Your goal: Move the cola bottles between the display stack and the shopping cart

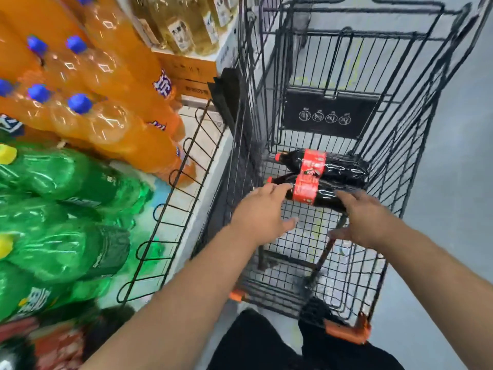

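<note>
The left hand [262, 212] has a wide, empty grip. Its fingers are straight and spread with the thumb dropped below them, and the fingertips are at the shoulder of the nearer cola bottle [322, 196]. I cannot tell whether they touch it. The right hand [366, 218] mirrors it, its grip just as wide and closed round nothing. Its fingers reach over the bottle's base end and its thumb is held out low above the mesh floor.

Both hands are inside the shopping cart [405, 156], a black wire basket. The nearer cola bottle lies on its side across the cart's floor, with its red cap toward the cart's left wall and a red label round its middle. The farther cola bottle [338, 165] lies alongside and against it, turned the same way, toward the cart's front. It lies just below the black seat panel [328, 113], which bears four round icons. The cart holds these two bottles.

Orange handle caps [346, 333] mark the cart's near end, beside the person's black trousers [253, 343].

Left of the cart runs the display's wire rail [173, 209]. Behind the rail are green soda bottles [58, 209] with yellow caps and orange soda bottles [112, 124] with blue caps. Beyond them, off the cart's front left corner, pale yellow drink bottles [186, 28] stand above orange cartons [186, 73]. At the cart's near left are blurred dark bottles with red labels [53, 345]. Grey floor [458, 209] lies to the cart's right.
</note>
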The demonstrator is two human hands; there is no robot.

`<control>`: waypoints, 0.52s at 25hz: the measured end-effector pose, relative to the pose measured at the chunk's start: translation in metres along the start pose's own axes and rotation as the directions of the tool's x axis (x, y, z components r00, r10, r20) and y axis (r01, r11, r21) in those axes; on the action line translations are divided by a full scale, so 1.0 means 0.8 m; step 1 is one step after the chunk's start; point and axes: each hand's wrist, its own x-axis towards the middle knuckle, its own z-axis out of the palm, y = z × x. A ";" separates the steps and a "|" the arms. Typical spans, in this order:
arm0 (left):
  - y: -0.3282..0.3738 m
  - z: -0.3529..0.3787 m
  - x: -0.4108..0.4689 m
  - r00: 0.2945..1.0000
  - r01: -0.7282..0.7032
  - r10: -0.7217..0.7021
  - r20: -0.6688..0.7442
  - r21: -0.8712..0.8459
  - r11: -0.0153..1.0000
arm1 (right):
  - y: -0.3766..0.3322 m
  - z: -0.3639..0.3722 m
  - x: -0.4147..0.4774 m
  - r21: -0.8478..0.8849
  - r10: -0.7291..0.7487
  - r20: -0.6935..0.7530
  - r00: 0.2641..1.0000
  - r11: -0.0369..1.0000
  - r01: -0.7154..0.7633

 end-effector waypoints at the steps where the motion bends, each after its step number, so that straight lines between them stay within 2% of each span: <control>1: 0.002 0.005 0.019 1.000 0.020 -0.021 -0.004 -0.015 1.000 | 0.009 0.000 0.020 -0.010 -0.007 0.020 1.000 1.000 0.008; 6: -0.005 0.044 0.105 0.992 0.119 -0.114 0.045 -0.113 0.986 | 0.040 0.012 0.117 -0.034 -0.013 0.084 0.996 0.999 0.016; 13: -0.052 0.140 0.233 0.983 0.178 -0.152 0.107 -0.296 0.938 | 0.073 0.079 0.272 -0.064 0.083 0.108 0.991 0.995 -0.077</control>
